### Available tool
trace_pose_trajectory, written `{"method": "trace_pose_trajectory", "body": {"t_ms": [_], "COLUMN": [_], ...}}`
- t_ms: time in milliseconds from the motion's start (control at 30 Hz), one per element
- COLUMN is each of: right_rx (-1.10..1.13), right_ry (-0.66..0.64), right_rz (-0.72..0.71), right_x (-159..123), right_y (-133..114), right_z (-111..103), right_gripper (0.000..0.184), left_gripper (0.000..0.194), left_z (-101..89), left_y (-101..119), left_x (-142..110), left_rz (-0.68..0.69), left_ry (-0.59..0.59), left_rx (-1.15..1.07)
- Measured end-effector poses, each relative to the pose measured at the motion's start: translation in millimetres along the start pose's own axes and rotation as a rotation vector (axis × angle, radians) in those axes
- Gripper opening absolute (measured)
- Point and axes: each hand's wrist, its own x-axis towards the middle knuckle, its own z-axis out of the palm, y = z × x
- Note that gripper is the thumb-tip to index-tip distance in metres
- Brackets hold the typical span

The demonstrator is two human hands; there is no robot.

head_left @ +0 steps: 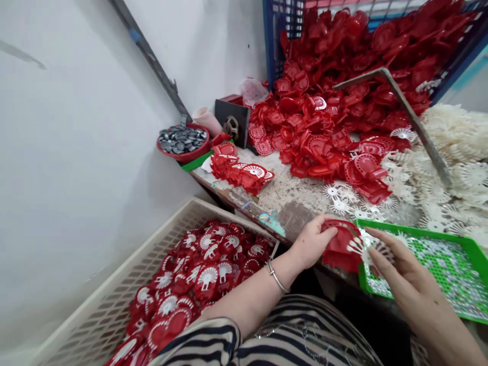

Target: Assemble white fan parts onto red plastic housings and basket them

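Observation:
My left hand [314, 240] grips a red plastic part [340, 246] by its left side, thumb on top, at the table's front edge. Close to its right, my right hand [400, 269] pinches a white fan-shaped plastic piece [356, 246] between thumb and fingers. The white prongs overlap the right side of the red part; whether they touch it I cannot tell. Just behind my right hand lies a green tray [419, 235] with many small silvery pieces in it.
Red parts [316, 137] spill from a blue crate [271, 46] onto the table. White fan pieces [453, 168] are heaped at right, beneath a bent metal bar [415, 122]. A cream crate [91, 300] of assembled parts stands lower left. A red bowl [206, 144] holds grey pieces.

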Motion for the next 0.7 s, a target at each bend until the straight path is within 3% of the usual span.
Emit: {"method": "trace_pose_trajectory", "body": {"t_ms": [133, 200, 300, 400, 533, 700], "right_rx": [-0.046, -0.053, -0.074, -0.088, -0.088, -0.147], "right_ry": [0.009, 0.039, 0.074, 0.117, 0.127, 0.164], "right_rz": [-0.036, -0.032, -0.04, -0.036, -0.056, -0.155], "right_x": [8.7, 10.8, 10.9, 9.7, 8.5, 11.4], "right_y": [-0.6, 3.2, 8.7, 11.7, 7.7, -9.1], "right_z": [9.0, 12.1, 13.9, 13.7, 14.1, 16.0], "right_gripper": [0.042, 0.042, 0.04, 0.039, 0.034, 0.025], "left_gripper": [0.017, 0.027, 0.044, 0.048, 0.039, 0.049], "left_z": [3.0, 1.9, -0.7, -1.2, 1.2, 7.2], "left_y": [-2.3, -4.1, -7.2, -10.1, -13.1, -7.3], "left_x": [-1.3, -2.4, -6.3, -11.1, -13.9, -15.1], "left_rz": [-0.024, -0.037, -0.048, -0.051, -0.012, -0.033], "left_ry": [-0.016, -0.009, -0.106, -0.187, -0.093, -0.031], "left_rx": [-0.044, -0.084, -0.145, -0.241, -0.192, -0.077]}}
